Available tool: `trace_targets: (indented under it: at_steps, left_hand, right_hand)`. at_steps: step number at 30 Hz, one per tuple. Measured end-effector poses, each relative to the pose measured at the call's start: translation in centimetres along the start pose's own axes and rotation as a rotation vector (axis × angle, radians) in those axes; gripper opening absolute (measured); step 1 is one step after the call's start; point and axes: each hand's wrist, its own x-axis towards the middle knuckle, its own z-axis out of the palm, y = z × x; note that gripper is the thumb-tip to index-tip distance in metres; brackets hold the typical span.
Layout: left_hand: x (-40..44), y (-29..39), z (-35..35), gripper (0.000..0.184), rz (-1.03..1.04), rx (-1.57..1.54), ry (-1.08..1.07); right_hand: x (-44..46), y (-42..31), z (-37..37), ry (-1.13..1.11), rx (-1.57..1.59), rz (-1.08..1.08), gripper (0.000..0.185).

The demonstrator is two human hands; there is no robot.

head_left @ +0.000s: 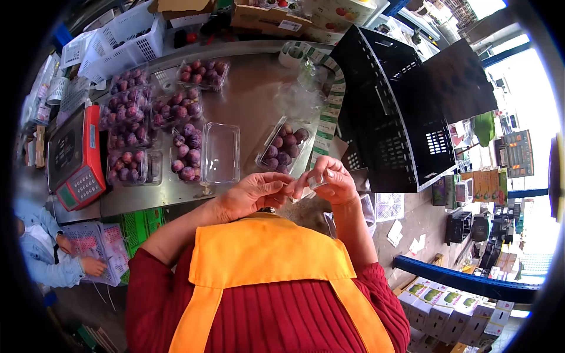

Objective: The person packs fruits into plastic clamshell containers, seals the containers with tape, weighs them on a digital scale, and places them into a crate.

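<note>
My left hand point(256, 191) and my right hand point(332, 181) come together at the front edge of the metal table point(253, 88). The fingers of my left hand are pinched; what lies between them is too small to name. My right hand grips a small clear piece, perhaps tape or a label. Just beyond them lies a clear box of plums point(286, 145). Left of it, an open clear clamshell point(221, 153) has plums in one half. A strip of green and white labels point(325, 130) runs along the table's right side.
Several plum boxes point(126, 106) stand at the left beside a red scale point(75, 154). A large black crate point(382, 112) is at the right, a white basket point(120, 47) at the back left. Another person's hands point(93, 266) touch a purple crate point(112, 241) at lower left.
</note>
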Motion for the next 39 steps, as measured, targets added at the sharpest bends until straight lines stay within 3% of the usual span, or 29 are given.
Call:
trace_targets:
  at_steps: [4, 7, 12, 15, 18, 21, 26, 30, 33, 39]
  left_hand:
    - [2.7, -1.3, 0.4, 0.038, 0.006, -0.059, 0.017]
    - [3.9, -1.6, 0.7, 0.037, 0.039, -0.123, -0.032]
    - [5.2, -1.2, 2.4, 0.041, 0.033, -0.246, 0.016]
    - [6.7, -1.8, 1.7, 0.049, 0.052, -0.377, -0.242]
    - [6.8, -1.5, 2.9, 0.039, 0.126, -0.434, -0.078]
    - [7.1, -1.4, 2.7, 0.038, 0.146, -0.515, -0.162]
    - [6.6, -0.8, 2.6, 0.030, 0.207, -0.402, 0.008]
    - [6.6, -0.9, 1.0, 0.040, 0.238, -0.352, 0.027]
    - [6.7, -0.4, 0.7, 0.046, 0.187, -0.344, -0.002]
    - [6.8, 0.0, 0.1, 0.037, 0.057, -0.336, -0.023]
  right_hand:
    - [-0.2, -1.2, -3.1, 0.016, 0.083, 0.060, 0.023]
    - [1.0, -1.9, -3.4, 0.073, 0.198, -0.010, 0.025]
    - [2.5, -3.1, -5.4, -0.093, 0.209, 0.004, 0.024]
    - [4.0, -3.2, -4.5, -0.153, 0.216, -0.028, 0.025]
    - [4.7, -3.1, -5.3, -0.202, 0.157, -0.024, 0.025]
    - [4.9, -3.0, -6.0, -0.224, 0.122, -0.010, 0.025]
    - [4.9, -3.0, -6.3, -0.197, 0.113, -0.004, 0.024]
    - [4.7, -2.8, -6.7, -0.198, 0.095, -0.056, 0.024]
    - [4.4, -2.2, -7.2, -0.167, 0.102, -0.079, 0.025]
    - [3.9, -2.3, -7.7, -0.142, 0.104, -0.074, 0.025]
